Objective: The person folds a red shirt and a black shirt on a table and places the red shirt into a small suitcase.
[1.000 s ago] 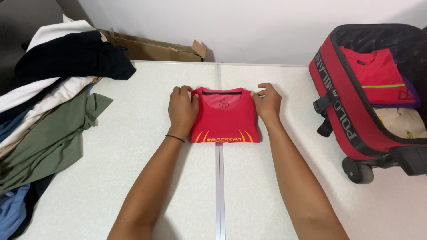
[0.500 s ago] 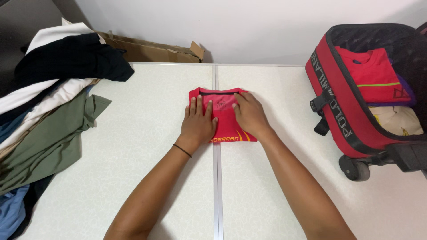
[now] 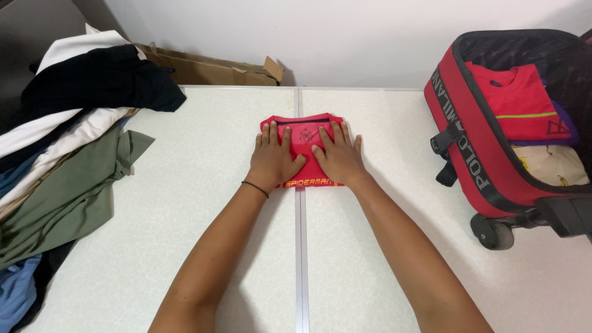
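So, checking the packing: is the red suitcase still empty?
No, the red suitcase lies open with a folded red shirt on top of other clothes inside.

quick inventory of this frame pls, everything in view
folded shirt: 1, red, table centre, under both hands
table: 1, pale speckled, metal seam down the middle
clothes pile: 1 heap, black, white, olive, blue, left edge
cardboard box: 1, brown, flattened, by the back wall
suitcase: 1, red, open, right, folded clothes inside
wristband: 1, black, left wrist
left hand: flat on the shirt
right hand: flat on the shirt
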